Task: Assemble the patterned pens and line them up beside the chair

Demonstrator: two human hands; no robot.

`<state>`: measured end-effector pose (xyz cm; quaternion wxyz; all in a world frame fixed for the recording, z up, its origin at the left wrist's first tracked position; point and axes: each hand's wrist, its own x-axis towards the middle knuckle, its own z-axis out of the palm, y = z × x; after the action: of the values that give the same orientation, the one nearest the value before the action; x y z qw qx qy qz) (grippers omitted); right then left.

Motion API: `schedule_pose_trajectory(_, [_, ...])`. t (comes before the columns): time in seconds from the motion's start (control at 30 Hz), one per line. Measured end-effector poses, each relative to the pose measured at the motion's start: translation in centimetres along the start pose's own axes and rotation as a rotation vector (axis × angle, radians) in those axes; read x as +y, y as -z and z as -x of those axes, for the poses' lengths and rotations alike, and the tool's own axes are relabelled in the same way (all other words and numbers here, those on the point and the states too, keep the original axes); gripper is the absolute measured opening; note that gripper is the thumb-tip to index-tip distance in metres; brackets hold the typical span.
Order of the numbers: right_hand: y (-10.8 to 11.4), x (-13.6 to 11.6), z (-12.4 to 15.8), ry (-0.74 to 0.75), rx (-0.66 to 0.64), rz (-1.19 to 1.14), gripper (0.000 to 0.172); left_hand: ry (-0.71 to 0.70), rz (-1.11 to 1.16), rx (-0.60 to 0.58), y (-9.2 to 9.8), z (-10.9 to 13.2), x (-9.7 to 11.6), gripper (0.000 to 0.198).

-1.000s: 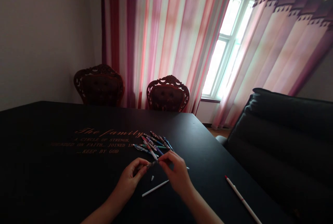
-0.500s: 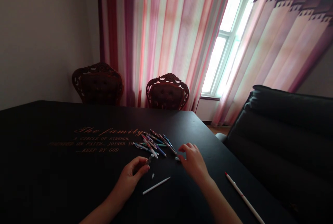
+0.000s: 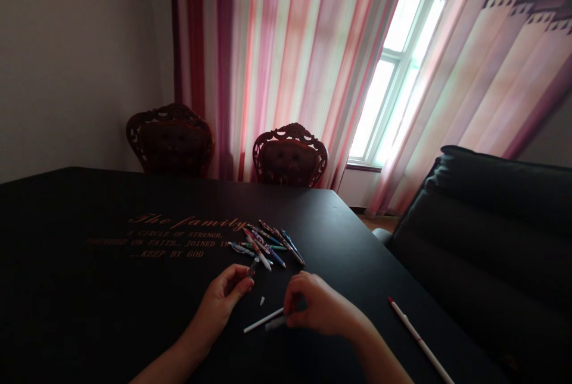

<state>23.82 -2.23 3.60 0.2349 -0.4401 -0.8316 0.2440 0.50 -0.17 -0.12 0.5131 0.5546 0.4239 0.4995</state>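
My left hand (image 3: 226, 292) pinches a small clear pen piece (image 3: 253, 266) with a pale end, upright between thumb and fingertips. Closed as well, my right hand (image 3: 313, 303) holds a short whitish pen part (image 3: 276, 324), blurred by motion, low over the table. Right beside that part lies a slim white refill (image 3: 259, 322), its far end hidden behind my right fingers. A tiny white pen tip (image 3: 262, 300) rests between both hands. Just beyond them a pile of patterned pens (image 3: 263, 246) lies on the table.
The black table (image 3: 111, 306) carries gold lettering (image 3: 179, 234). A long white stick with a red tip (image 3: 417, 336) lies near its right edge. Two carved chairs (image 3: 290, 161) stand behind the table, and a black leather seat (image 3: 491, 235) is at the right.
My right hand has moved from beside the pens toward me and left, carrying the whitish part that lay by the pile. My left hand keeps its clear piece, shifted slightly left.
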Motion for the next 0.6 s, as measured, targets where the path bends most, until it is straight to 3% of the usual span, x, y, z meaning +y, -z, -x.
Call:
schedule_pose_trajectory(0.17, [-1.2,-0.4,-0.3,0.003,-0.017,0.072,0.019,0.001,0.019,0.007,0.0,0.0,0.0,0.030])
schedule_pose_trajectory(0.37, [-2.6,-0.4,-2.2,0.008,0.236,-0.001,0.016,0.015,0.018,-0.016,-0.1,0.4,0.7,0.033])
schedule_pose_trajectory(0.6, [-4.8,-0.1,-3.6,0.032,0.176,0.073,0.015,-0.008,0.015,-0.018,0.1,0.1,0.0,0.030])
